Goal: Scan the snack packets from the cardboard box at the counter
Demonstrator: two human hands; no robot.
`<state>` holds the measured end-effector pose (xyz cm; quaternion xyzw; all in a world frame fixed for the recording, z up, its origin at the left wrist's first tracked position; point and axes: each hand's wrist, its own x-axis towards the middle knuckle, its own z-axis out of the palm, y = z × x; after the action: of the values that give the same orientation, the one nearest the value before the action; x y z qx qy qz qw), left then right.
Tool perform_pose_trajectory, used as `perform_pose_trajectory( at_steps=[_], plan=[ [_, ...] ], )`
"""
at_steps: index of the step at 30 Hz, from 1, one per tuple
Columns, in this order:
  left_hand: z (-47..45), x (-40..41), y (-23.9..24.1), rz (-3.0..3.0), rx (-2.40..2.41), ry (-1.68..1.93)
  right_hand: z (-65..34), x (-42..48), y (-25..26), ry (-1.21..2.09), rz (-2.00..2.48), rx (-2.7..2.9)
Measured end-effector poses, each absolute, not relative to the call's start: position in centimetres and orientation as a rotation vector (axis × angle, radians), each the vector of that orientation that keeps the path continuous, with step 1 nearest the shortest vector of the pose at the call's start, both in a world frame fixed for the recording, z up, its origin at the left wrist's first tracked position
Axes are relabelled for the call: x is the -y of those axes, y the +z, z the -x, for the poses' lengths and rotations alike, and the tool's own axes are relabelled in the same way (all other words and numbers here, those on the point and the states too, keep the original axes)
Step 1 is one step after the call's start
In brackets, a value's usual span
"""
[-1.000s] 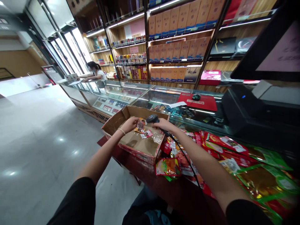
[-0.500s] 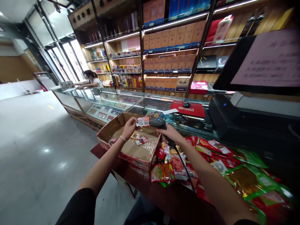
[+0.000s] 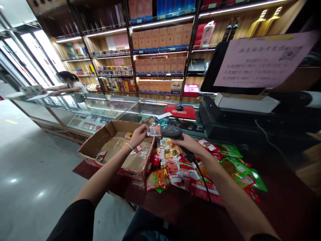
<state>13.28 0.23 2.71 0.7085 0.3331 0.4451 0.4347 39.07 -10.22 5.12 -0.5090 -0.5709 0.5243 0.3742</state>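
Note:
My left hand [image 3: 138,134] pinches a small pink-and-white snack packet [image 3: 153,131] and holds it up over the right rim of an open cardboard box [image 3: 97,144]. My right hand [image 3: 190,145] grips a black corded barcode scanner [image 3: 171,132], whose head sits just right of the packet. Its cable [image 3: 203,180] trails back along my forearm. A few small packets [image 3: 136,149] lie on the box floor. Below both hands a heap of red, orange and green snack bags [image 3: 175,167] covers the dark wooden counter [image 3: 180,207].
A black till with a monitor bearing a pink paper notice [image 3: 263,62] stands at the right. Behind it runs a glass display counter [image 3: 107,107] with a red mat and mouse [image 3: 179,107]. Another person [image 3: 67,85] leans on the far counter at the left. Stocked shelves line the wall.
My left hand lifted a packet out of the box up to the scanner head. My view swung to the right, bringing the till's notice into sight.

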Motion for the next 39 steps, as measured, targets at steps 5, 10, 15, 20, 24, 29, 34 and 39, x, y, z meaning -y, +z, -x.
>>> perform_pose_trajectory(
  at_steps=[5, 10, 15, 20, 24, 29, 34, 39],
  plan=[
    [-17.0, 0.6, 1.6, -2.02, -0.979, 0.808, -41.7, 11.1, 5.3, 1.26, 1.386, 1.406],
    [-21.1, 1.0, -0.2, -2.092, -0.848, 0.421, -43.6, 12.2, 5.1, 1.21, 1.42, 1.324],
    [-21.8, 1.1, -0.4, -2.415, -0.728, 0.189, -44.3, 13.0, 5.2, 1.231, 1.443, 1.279],
    [-19.4, 0.6, 1.6, -2.379, -0.82, 0.412, -43.3, 12.4, 5.9, 1.244, 1.441, 1.34],
    [-14.8, -0.8, 2.8, -2.301, -0.991, 0.632, -40.7, 10.7, 6.7, 1.264, 1.425, 1.4],
    [-7.3, -3.0, 1.8, -2.248, -1.28, 0.692, -35.7, 7.1, 7.0, 1.319, 1.339, 1.555],
    [-1.0, -4.8, 0.1, -2.184, -1.472, 0.637, -29.9, 2.6, 6.5, 1.38, 1.284, 1.683],
    [3.0, -6.5, -0.9, -2.139, -1.548, 0.432, -25.6, -1.3, 4.5, 1.421, 1.29, 1.777]
  ],
)
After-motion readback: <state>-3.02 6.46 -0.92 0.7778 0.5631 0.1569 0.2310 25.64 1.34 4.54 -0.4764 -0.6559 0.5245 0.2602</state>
